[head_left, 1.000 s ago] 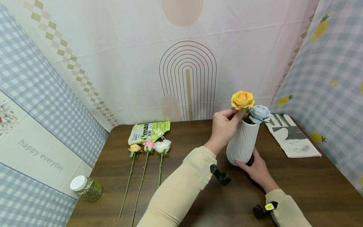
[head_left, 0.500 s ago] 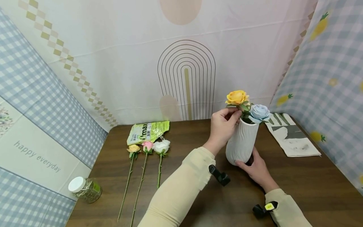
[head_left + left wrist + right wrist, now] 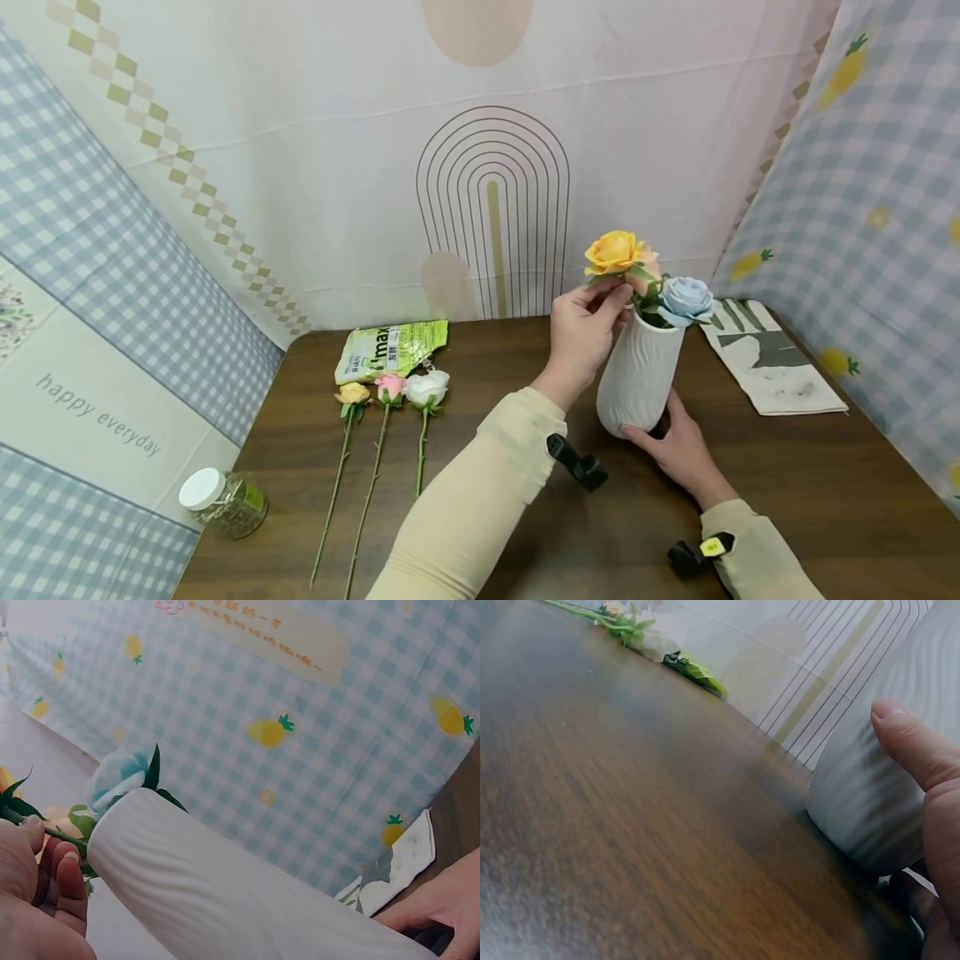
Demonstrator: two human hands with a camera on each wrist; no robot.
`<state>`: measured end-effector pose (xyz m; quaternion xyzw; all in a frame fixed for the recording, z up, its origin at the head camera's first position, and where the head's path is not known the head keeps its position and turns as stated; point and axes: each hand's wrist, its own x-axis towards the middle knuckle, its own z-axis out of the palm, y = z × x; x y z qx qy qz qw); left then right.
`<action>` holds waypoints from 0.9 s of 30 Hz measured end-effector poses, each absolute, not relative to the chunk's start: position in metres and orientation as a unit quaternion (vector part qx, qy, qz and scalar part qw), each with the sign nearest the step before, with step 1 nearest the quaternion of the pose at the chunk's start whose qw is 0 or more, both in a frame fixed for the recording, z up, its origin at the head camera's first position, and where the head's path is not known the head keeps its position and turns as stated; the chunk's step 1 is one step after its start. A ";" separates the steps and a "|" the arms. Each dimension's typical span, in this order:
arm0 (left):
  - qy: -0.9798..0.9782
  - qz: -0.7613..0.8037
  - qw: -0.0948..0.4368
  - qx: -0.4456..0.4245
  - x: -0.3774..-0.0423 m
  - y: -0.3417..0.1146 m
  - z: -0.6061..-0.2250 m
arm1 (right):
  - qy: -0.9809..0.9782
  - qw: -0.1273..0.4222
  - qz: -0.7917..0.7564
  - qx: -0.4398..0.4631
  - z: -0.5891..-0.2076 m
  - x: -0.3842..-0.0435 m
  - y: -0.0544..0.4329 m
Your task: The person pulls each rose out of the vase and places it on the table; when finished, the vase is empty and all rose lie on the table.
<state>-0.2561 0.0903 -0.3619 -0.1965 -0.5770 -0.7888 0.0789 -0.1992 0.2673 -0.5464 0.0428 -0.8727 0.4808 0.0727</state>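
My left hand (image 3: 583,332) pinches the green stem of a yellow rose (image 3: 613,252) just under its bloom. The rose leans left above the mouth of a white ribbed vase (image 3: 639,379). Behind it shows a pale peach rose (image 3: 648,263), partly hidden. A light blue rose (image 3: 686,300) stands in the vase at the right of the rim. Low on the vase, my right hand (image 3: 684,448) grips it near the base. In the right wrist view the thumb (image 3: 911,742) lies along the ribbed side, with the other fingers mostly hidden behind.
On the left of the brown table lie a small yellow rose (image 3: 352,394), a pink rose (image 3: 390,387) and a white rose (image 3: 427,387). Behind them is a green packet (image 3: 393,346). A lidded jar (image 3: 232,504) stands at the left edge, a folded cloth (image 3: 780,367) at the right.
My left hand has drawn the yellow rose left and a little upward, and the peach rose has come into sight behind it. My right hand and the vase stay in place.
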 end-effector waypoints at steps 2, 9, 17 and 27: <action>-0.570 -0.794 0.079 -0.195 -0.256 0.090 -0.361 | -0.873 0.073 0.481 0.041 -0.546 -0.199 0.267; -0.554 -0.803 0.095 -0.198 -0.256 0.089 -0.358 | -0.872 0.078 0.481 0.044 -0.544 -0.198 0.266; -0.582 -0.768 0.144 -0.227 -0.257 0.091 -0.354 | -0.870 0.080 0.485 0.046 -0.543 -0.198 0.265; -0.607 -0.736 0.187 -0.234 -0.245 0.086 -0.326 | -0.874 0.085 0.477 0.048 -0.544 -0.199 0.266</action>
